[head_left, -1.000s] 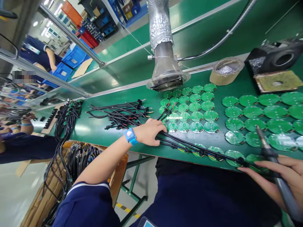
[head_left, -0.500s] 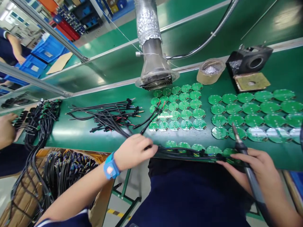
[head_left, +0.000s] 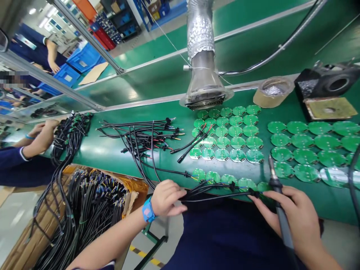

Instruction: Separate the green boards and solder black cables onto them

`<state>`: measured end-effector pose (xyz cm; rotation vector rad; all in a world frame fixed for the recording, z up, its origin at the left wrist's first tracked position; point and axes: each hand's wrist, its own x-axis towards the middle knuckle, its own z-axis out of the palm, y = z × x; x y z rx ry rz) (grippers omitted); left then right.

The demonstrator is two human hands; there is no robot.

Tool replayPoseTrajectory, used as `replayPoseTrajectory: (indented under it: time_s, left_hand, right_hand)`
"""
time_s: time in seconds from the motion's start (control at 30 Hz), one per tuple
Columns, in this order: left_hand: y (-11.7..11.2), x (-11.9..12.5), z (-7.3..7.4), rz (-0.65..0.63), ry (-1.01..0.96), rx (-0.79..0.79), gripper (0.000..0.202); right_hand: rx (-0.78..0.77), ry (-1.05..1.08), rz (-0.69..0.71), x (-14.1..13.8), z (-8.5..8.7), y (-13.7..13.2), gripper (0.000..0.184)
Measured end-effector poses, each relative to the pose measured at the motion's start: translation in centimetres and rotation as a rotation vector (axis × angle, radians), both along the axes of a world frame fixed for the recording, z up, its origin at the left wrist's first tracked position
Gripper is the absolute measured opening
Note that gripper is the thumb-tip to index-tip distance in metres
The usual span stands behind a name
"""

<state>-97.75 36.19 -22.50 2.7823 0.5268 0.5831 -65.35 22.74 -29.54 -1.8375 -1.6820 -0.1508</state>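
Right hand (head_left: 299,215) clasps soldering iron (head_left: 285,227), fingertips (head_left: 258,205) also at the connector (head_left: 253,193) on black cables (head_left: 219,186) along the table's (head_left: 98,153) front edge. Left hand (head_left: 166,198) half-curled at their other end (too cluttered to tell if gripping). Cables partly cover front green boards (head_left: 227,179); more boards (head_left: 237,142) behind, fume duct (head_left: 201,71) overhanging, loose cables (head_left: 157,140) toward left edge.

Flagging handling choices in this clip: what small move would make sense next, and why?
Perhaps have the left hand take the black cables firmly, so the right hand can release them. The right hand seems to pinch their ends while also gripping the soldering iron, which points toward the green boards; the left hand, loosely curled, is right by the cables.
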Motion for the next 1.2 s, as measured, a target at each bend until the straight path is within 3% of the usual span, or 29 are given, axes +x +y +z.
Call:
replayPoseTrajectory:
  time_s: [0.13,0.27,0.43,0.57,0.63,0.7,0.77,0.87,0.97,1.07,1.2]
  left_hand:
    - [2.3,4.7,2.0,0.181,0.078,-0.112,0.021]
    - [1.5,8.6,1.5,0.005,0.257,-0.248,0.039]
    - [-2.4,8.7,-0.2,-0.052,0.302,0.021,0.038]
    - [-3.9,8.2,0.0,-0.100,0.355,0.097,0.047]
    - [-2.9,8.6,0.7,-0.124,0.288,0.042,0.051]
    - [-0.4,9.6,1.5,-0.067,0.185,-0.017,0.046]
    - [3.2,11.1,1.9,0.118,0.123,-0.025,0.033]
    - [9.1,13.8,1.2,0.417,0.110,0.028,0.030]
    - [13.0,15.8,-0.1,0.559,0.189,0.012,0.025]
    - [13.4,16.2,0.1,0.527,0.151,-0.044,0.017]
    - [9.5,13.7,4.1,0.393,-0.201,-0.015,0.012]
  right_hand:
    - [-0.003,-0.014,-0.017,-0.4,0.7,0.2,0.029]
    - [0.001,-0.002,-0.033,-0.8,1.3,0.2,0.029]
    - [-0.006,0.032,-0.030,-0.9,1.4,0.1,0.026]
    - [-0.003,0.048,-0.028,-1.0,1.2,0.0,0.025]
    - [0.009,0.038,-0.024,-1.0,1.2,0.0,0.025]
    - [0.016,0.028,-0.024,-1.0,1.3,0.0,0.025]
    - [0.014,0.026,-0.032,-1.1,1.4,0.0,0.025]
    - [-0.006,0.035,-0.046,-1.1,1.4,0.1,0.025]
    - [-0.012,0.035,-0.053,-1.0,1.2,0.0,0.025]
    - [-0.020,0.028,-0.044,-0.8,1.2,0.0,0.026]
    - [-0.058,0.060,0.012,-0.2,2.0,-0.2,0.028]
